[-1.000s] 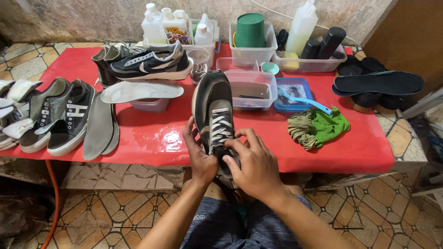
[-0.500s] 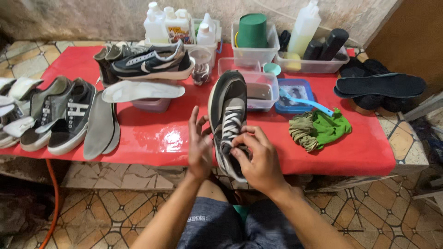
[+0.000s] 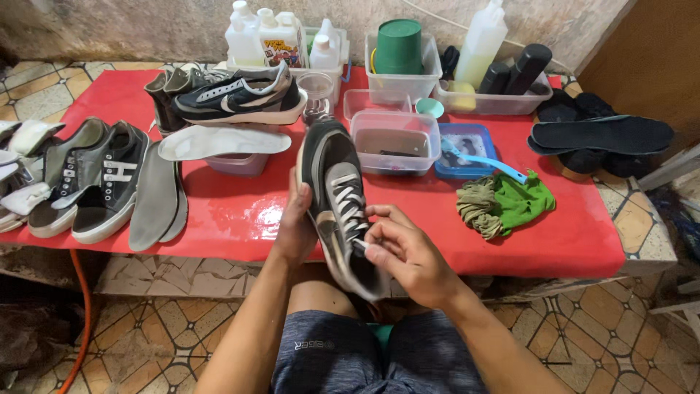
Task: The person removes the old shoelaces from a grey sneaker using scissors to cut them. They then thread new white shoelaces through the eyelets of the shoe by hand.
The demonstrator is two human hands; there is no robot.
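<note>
Red table (image 3: 219, 211) just beyond both hands. Dark sneaker (image 3: 337, 197) held upright over lap: left hand (image 3: 295, 230) wrapped around its side, right hand (image 3: 405, 252) pinching white laces (image 3: 350, 208). Possible slip toward the tub of cloudy water (image 3: 396, 142) just beyond if the grip loosens.

Your left hand (image 3: 295, 228) grips the side of a dark grey low-top sneaker with white laces (image 3: 337, 197), held toe-away above the edge of the red glossy tabletop (image 3: 240, 211). Your right hand (image 3: 408, 252) pinches the laces near the shoe's tongue. On the table: a clear plastic tub of murky water (image 3: 396, 141); beside it a blue tray with a light-blue brush (image 3: 477, 157); a crumpled green cloth (image 3: 510, 204); a pale grey insole (image 3: 222, 141) resting on a small tub; a black-and-white sneaker (image 3: 240, 98) behind it; a green plastic cup (image 3: 399, 45), upturned in a clear bin.
</note>
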